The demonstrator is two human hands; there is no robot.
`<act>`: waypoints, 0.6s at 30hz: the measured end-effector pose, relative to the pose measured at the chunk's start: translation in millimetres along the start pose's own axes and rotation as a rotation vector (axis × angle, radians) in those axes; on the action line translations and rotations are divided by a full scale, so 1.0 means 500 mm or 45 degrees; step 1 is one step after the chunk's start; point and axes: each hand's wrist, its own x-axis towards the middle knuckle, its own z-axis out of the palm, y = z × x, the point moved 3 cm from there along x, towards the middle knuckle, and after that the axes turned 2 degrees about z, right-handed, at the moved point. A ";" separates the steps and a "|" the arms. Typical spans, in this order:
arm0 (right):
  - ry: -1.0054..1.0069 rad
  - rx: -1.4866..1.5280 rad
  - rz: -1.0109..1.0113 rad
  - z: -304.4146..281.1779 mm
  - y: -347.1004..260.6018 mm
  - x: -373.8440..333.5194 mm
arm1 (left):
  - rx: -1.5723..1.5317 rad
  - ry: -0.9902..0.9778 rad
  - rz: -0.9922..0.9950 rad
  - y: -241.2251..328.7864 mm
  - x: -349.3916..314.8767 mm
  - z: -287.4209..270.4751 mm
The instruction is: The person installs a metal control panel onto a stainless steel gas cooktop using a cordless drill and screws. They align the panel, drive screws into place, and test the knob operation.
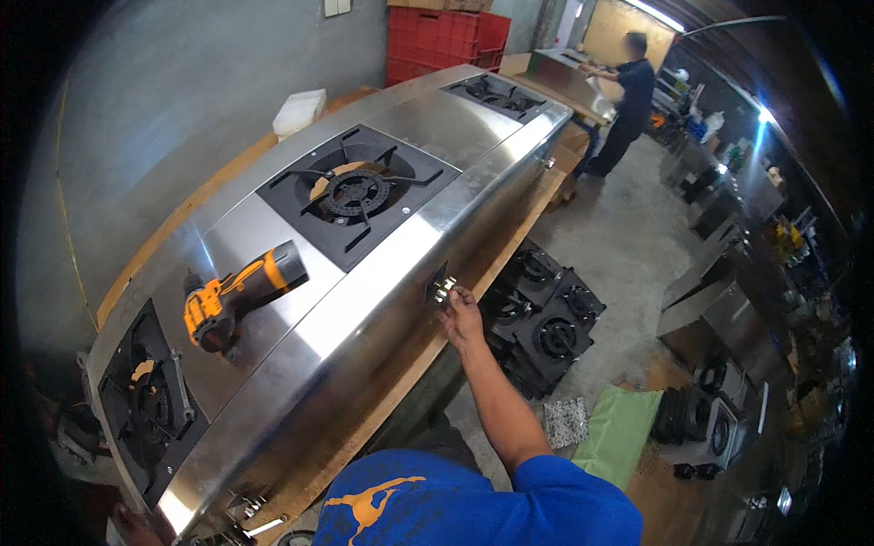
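Note:
My right hand (pixel 462 318) reaches out to the front panel of a long stainless steel gas stove (pixel 364 355). Its fingers are closed on a small brass-coloured gas valve (pixel 443 288), which sits against a dark square plate on the panel. What appears to be my left hand (pixel 135 526) shows only in part, dim, beside the stove's left end; its fingers are unclear. An orange and black cordless drill (pixel 238 296) lies on the steel top. A wrench (pixel 183 387) rests across the left burner (pixel 150 400). The middle burner (pixel 357 193) has a black grate.
Black burner units (pixel 546 318) stand on the floor beyond the stove's front edge, near a green sheet (pixel 619 432). Another person (pixel 630 100) works at a far steel unit. Red crates (pixel 437 41) and a white block (pixel 299 111) are behind the stove. Steel parts line the right side.

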 end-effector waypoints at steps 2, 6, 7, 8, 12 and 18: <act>-0.111 0.141 0.030 -0.005 0.012 0.006 | -0.585 -0.061 -0.758 -0.022 0.003 -0.058; -0.188 0.213 0.083 -0.004 0.019 0.010 | -0.374 -0.066 -0.592 -0.002 0.087 -0.184; -0.214 0.221 0.115 -0.003 0.017 0.013 | 0.354 -0.037 0.105 0.051 0.100 -0.224; -0.247 0.226 0.144 -0.003 0.014 0.017 | 0.098 -0.056 -0.052 0.084 0.100 -0.252; -0.368 0.203 0.336 -0.007 0.005 0.040 | -0.618 -0.046 -0.600 0.304 0.130 -0.344; -0.355 -0.019 0.225 -0.018 0.010 0.039 | -0.889 0.069 -0.521 0.685 0.256 -0.427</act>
